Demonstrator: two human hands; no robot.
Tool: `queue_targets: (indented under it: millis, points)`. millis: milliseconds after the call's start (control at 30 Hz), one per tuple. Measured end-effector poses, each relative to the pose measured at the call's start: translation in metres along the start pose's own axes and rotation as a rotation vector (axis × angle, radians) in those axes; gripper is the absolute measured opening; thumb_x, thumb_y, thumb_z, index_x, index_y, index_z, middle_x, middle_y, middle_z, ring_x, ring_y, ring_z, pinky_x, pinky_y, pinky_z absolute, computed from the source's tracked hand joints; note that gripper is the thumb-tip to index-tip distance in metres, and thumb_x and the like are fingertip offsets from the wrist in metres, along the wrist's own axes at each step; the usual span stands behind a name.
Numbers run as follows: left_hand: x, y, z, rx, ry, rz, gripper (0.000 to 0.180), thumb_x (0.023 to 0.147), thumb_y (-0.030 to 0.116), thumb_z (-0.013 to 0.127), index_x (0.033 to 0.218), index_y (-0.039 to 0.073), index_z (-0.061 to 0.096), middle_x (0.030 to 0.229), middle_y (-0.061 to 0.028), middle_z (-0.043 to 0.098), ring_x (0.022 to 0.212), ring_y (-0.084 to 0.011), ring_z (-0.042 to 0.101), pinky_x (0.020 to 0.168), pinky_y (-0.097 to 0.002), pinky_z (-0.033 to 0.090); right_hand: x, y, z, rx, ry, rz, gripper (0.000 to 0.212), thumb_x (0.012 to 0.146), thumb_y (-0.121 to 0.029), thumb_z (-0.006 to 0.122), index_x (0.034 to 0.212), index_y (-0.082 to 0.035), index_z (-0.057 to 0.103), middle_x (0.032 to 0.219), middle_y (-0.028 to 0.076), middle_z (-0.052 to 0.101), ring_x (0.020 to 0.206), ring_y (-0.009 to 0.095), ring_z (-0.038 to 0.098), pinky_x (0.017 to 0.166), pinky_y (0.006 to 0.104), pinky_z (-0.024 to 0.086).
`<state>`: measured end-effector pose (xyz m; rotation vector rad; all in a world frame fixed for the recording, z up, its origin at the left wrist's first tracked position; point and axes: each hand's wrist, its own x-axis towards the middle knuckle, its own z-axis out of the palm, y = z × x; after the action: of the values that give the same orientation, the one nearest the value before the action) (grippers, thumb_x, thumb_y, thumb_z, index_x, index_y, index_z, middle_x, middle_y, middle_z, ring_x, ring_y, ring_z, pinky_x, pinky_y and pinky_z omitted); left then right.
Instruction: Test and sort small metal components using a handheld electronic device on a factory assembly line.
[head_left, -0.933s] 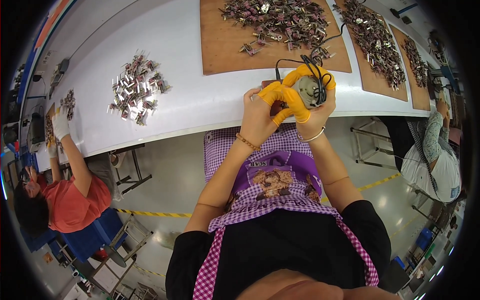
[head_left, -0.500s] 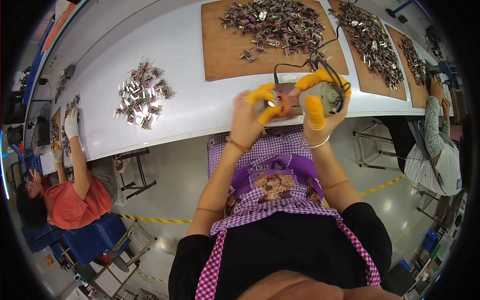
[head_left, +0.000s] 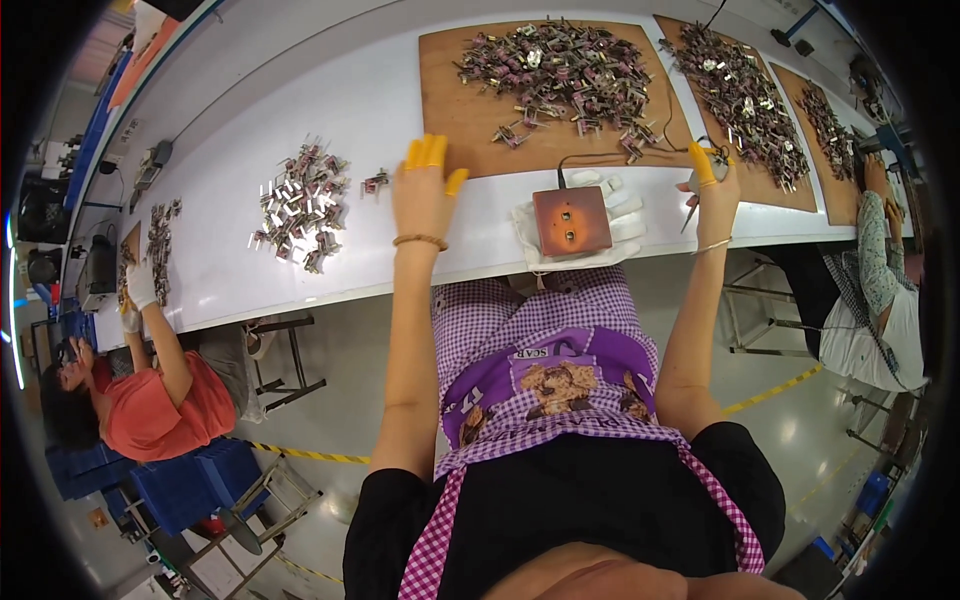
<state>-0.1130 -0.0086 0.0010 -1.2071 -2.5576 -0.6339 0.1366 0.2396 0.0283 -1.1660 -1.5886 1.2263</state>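
Bright, even light; metal parts (head_left: 297, 207) glint on the white worktop (head_left: 362, 120), the floor (head_left: 787, 430) shines, and fisheye distortion bends edges toward black corners.

And it's bright yellow on the rubber finger covers (head_left: 428, 152), flashing against a white tabletop (head_left: 375, 85)! Reddish-brown glows on the square box (head_left: 588, 224), plain white on the cloth gloves (head_left: 628, 222), tan on the flat rectangular board (head_left: 446, 115). Silver and dusky pink mingle across the small metal parts (head_left: 560, 75). Purple-and-white checks fill the fabric apron (head_left: 608, 356), with brown bear print; magenta-and-white gingham for its cloth straps (head_left: 722, 505)!
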Motion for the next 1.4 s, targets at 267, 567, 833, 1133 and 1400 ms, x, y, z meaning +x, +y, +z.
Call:
queue_targets:
  millis: [267, 567, 833, 1133, 1400]
  points:
    - [-0.005, -0.001, 0.019, 0.183, -0.046, 0.117, 0.048, 0.085, 0.031, 0.053, 0.120, -0.001, 0.052, 0.127, -0.0170, 0.050, 0.117, -0.0288, 0.047, 0.099, -0.0344, 0.035, 0.023, 0.020, -0.002, -0.338, 0.040, 0.104, 0.053, 0.077, -0.042, 0.067, 0.101, 0.003, 0.053, 0.069, 0.007, 0.058, 0.040, 0.011, 0.053, 0.034, 0.0193, 0.036]
    - [-0.008, -0.003, 0.013, 0.219, -0.087, 0.120, 0.049, 0.087, 0.032, 0.051, 0.120, -0.004, 0.052, 0.128, -0.0173, 0.049, 0.119, -0.0288, 0.046, 0.101, -0.0332, 0.034, 0.024, 0.011, 0.008, -0.342, 0.054, 0.095, 0.057, 0.076, -0.043, 0.068, 0.105, 0.004, 0.052, 0.068, 0.008, 0.059, 0.038, 0.012, 0.052, 0.034, 0.0203, 0.036]
    - [-0.028, -0.027, 0.005, 0.270, -0.069, 0.087, 0.047, 0.085, 0.030, 0.053, 0.116, -0.005, 0.053, 0.124, -0.0186, 0.052, 0.118, -0.0291, 0.047, 0.101, -0.0341, 0.033, 0.007, 0.012, 0.024, -0.348, -0.011, 0.030, 0.055, 0.076, -0.040, 0.069, 0.104, 0.003, 0.051, 0.068, 0.008, 0.057, 0.038, 0.011, 0.051, 0.032, 0.0191, 0.032]
    - [-0.001, -0.010, -0.021, 0.026, -0.121, 0.124, 0.040, 0.082, 0.026, 0.056, 0.112, 0.000, 0.057, 0.118, -0.0165, 0.056, 0.109, -0.0277, 0.051, 0.096, -0.0346, 0.036, -0.013, -0.014, 0.014, -0.054, -0.043, -0.049, 0.044, 0.077, -0.029, 0.068, 0.104, 0.001, 0.050, 0.073, 0.008, 0.059, 0.046, 0.011, 0.055, 0.038, 0.0183, 0.036]
    - [0.020, -0.005, -0.002, -0.010, -0.158, 0.327, 0.035, 0.076, 0.024, 0.062, 0.108, 0.010, 0.061, 0.113, -0.0105, 0.058, 0.093, -0.0253, 0.055, 0.082, -0.0326, 0.039, -0.043, -0.053, 0.008, 0.155, -0.168, -0.221, 0.035, 0.080, -0.016, 0.059, 0.110, 0.000, 0.049, 0.081, 0.010, 0.059, 0.055, 0.012, 0.056, 0.043, 0.0173, 0.037]
